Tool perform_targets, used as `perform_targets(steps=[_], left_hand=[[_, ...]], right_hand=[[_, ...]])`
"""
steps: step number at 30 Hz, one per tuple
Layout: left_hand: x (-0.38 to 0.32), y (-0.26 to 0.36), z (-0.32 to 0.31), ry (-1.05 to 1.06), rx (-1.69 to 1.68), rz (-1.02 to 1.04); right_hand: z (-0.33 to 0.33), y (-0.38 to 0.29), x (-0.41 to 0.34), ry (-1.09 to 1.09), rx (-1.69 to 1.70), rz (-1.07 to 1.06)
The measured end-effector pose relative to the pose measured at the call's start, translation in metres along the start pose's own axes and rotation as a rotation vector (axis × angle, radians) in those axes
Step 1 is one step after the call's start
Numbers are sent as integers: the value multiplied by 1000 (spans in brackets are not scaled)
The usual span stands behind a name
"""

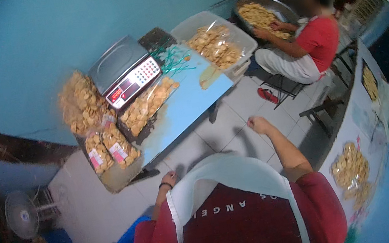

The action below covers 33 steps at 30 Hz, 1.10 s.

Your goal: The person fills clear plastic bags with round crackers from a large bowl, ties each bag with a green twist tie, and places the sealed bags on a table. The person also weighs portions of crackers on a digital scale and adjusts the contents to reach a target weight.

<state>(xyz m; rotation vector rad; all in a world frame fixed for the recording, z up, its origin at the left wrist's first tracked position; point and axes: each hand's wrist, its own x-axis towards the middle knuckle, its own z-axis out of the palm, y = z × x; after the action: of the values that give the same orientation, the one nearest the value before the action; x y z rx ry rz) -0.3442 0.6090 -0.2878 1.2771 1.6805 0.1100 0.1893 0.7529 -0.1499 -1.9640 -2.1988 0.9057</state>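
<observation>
My left hand [169, 178] hangs low beside the apron [220, 163], a dark band on its wrist. Its fingers are partly hidden, so their state is unclear. Out over the tiled floor, my right hand [259, 125] is held with fingers curled in, and nothing shows in it. Before me stands a blue-topped table [184, 104] with a digital scale [126, 73], whose display is lit and whose pan [118, 59] is bare. A clear bag of round chips [150, 105] lies in front of the scale. Two labelled bags [96, 154] of chips stand near the table's left end.
Larger bags of chips [84, 100] crowd the scale's left side. Green ties [173, 60], a plastic bin [242, 37] and a large metal basin [258, 16] follow rightward. A seated person [319, 40] reaches into the basin. A fan [22, 215] stands left; another table [364, 106] runs along the right.
</observation>
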Motion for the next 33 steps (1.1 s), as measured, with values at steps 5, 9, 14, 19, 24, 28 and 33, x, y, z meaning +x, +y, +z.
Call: perform_targets(steps=[5,9,14,19,24,28,33], left_hand=[[32,18,9,-186,-132,-18],[56,43,-15,-211,32,-147],[96,76,-65,-185,77,-220],[132,119,-96,-76,-4,-255],[137,166,-91,33,-137,-311],[117,194,-66,101,-243,-371],[57,202,-19,219,-397,-516]], right_hand=[[-60,-59,104,183,139,-134],[-89,-86,157,187,302,-196],[-131,-77,229,210,202,-147],[-194,-30,320,428,216,-101],[-243,-3,434,506,307,-68],[-241,21,529,556,306,35],[-230,20,577,260,220,-30]])
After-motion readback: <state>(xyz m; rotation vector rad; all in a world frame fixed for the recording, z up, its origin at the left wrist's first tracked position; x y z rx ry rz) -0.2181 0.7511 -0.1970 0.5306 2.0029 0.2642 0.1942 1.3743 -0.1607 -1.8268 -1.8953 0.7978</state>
